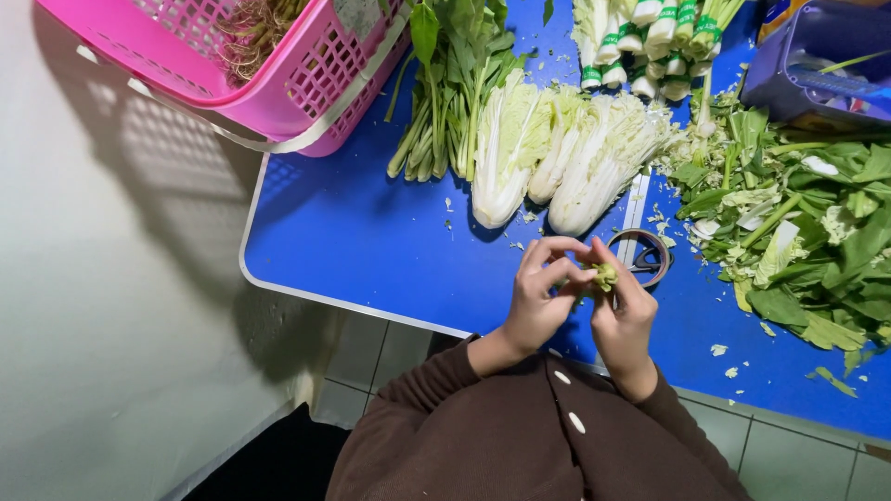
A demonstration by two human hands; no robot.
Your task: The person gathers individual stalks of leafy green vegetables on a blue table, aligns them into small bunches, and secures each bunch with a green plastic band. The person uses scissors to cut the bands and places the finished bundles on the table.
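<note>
Both hands meet over the near edge of the blue desk (371,241). The left hand (543,292) and the right hand (620,311) are each closed around a small green vegetable stub (605,276), pinched between their fingertips. At 1 o'clock from the hands, scissors (642,252) lie flat on the desk. At 12 o'clock lie 3 cabbage pieces (557,153), with leafy greens (450,88) at 11 o'clock. A heap of green trimmings (798,232) spreads at 3 o'clock. A pink basket (269,65) overhangs the desk at 10 o'clock.
</note>
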